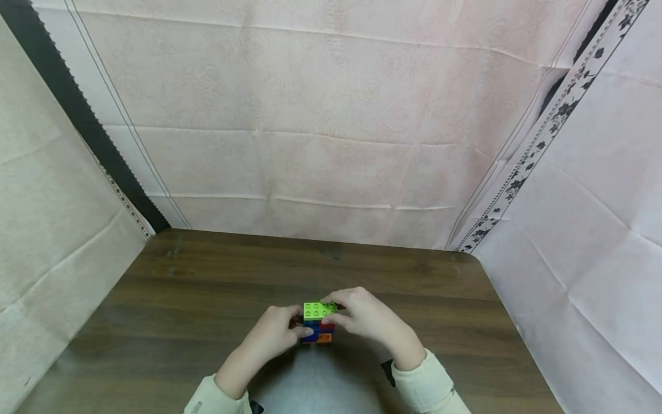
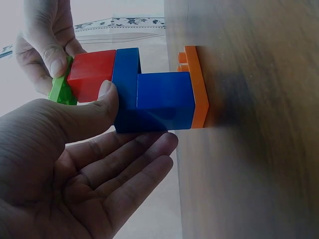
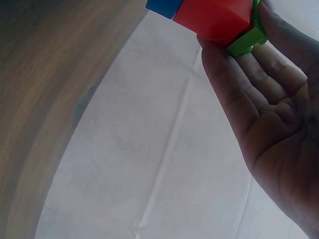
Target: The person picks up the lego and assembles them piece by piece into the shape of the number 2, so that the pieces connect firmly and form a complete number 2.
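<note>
A stack of toy building bricks stands on the wooden table between my hands. At its base is an orange studded plate [image 2: 199, 92], with blue bricks [image 2: 164, 99] above it. Higher up sits a red brick [image 2: 92, 74], topped by a lime-green studded plate [image 1: 316, 311]. My left hand [image 1: 271, 333] grips the stack from the left, its thumb against the blue part and its fingers on the far side. From the right, my right hand [image 1: 364, 315] pinches the green plate between thumb and index finger. Its other fingers extend loosely behind the plate in the right wrist view.
The wooden table [image 1: 222, 270] has its far edge against a pale hanging cloth [image 1: 331, 144]. More pale cloth [image 1: 584, 241] hangs along the right side, bearing a dark floral border. A cloth panel [image 1: 57, 230] also closes off the left side.
</note>
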A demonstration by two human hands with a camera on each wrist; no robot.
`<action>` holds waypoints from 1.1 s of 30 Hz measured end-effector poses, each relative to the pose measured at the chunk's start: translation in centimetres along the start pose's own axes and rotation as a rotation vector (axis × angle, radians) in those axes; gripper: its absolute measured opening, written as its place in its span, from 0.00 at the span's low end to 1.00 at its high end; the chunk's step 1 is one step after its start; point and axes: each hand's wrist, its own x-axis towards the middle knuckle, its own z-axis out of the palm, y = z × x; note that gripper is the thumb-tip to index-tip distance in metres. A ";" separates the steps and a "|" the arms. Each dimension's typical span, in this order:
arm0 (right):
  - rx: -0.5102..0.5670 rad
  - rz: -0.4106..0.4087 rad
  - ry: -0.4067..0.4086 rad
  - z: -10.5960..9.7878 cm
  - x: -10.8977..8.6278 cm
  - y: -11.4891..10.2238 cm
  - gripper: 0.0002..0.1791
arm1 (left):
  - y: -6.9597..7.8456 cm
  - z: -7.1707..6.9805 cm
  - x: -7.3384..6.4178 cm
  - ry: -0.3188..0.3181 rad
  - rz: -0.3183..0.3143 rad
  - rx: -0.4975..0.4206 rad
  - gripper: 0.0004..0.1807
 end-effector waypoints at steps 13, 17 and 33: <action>0.020 0.036 -0.010 0.1 -0.1 -0.2 0.16 | 0.1 0.0 -0.1 0.007 0.007 0.017 0.14; 0.052 0.047 -0.008 0.3 -0.1 0.1 0.17 | 0.2 0.0 -0.1 0.009 0.017 0.017 0.13; 0.166 0.078 0.021 0.5 -0.3 0.7 0.17 | 0.4 0.0 0.0 0.010 0.005 0.010 0.14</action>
